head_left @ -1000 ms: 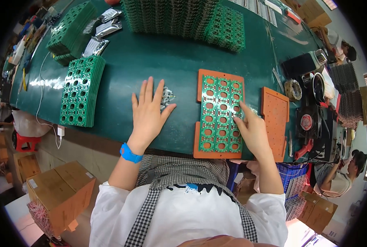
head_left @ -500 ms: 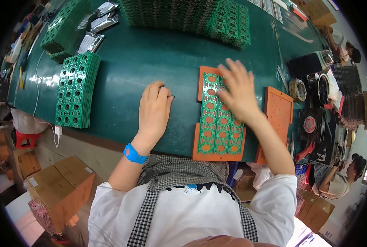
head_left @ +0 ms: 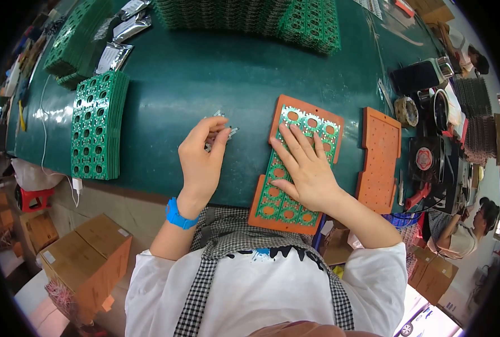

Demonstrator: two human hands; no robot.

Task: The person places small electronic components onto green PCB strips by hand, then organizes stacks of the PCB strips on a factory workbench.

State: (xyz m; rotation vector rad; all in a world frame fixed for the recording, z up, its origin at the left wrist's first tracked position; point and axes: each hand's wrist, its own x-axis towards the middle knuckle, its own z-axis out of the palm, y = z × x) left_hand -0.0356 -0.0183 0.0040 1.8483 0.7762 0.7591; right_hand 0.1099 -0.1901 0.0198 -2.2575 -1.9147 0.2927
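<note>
My left hand [head_left: 200,160] is above the green tabletop, its fingers curled round several small pale parts with thin wire-like ends [head_left: 233,132]. Some of these stick out past the thumb and fingertips; their exact kind is too small to tell. My right hand [head_left: 306,173] lies flat with spread fingers on a green circuit board panel [head_left: 274,165] with rows of oval cutouts. The panel rests in an orange fixture plate [head_left: 255,215], slightly tilted on the table, whose near end reaches the table edge. Part of the panel is hidden under my right hand.
A second orange plate [head_left: 380,163] lies to the right. Stacked green circuit panels [head_left: 95,126] stand at the left, with more stacks [head_left: 309,25] at the back. Silver packets [head_left: 114,58] lie far left. A tape roll [head_left: 406,111] and a black device [head_left: 415,77] sit at the right.
My right hand has come down and left onto the panel. The fixture and panel have turned slightly. My left hand has loosened, and the small parts in it show more.
</note>
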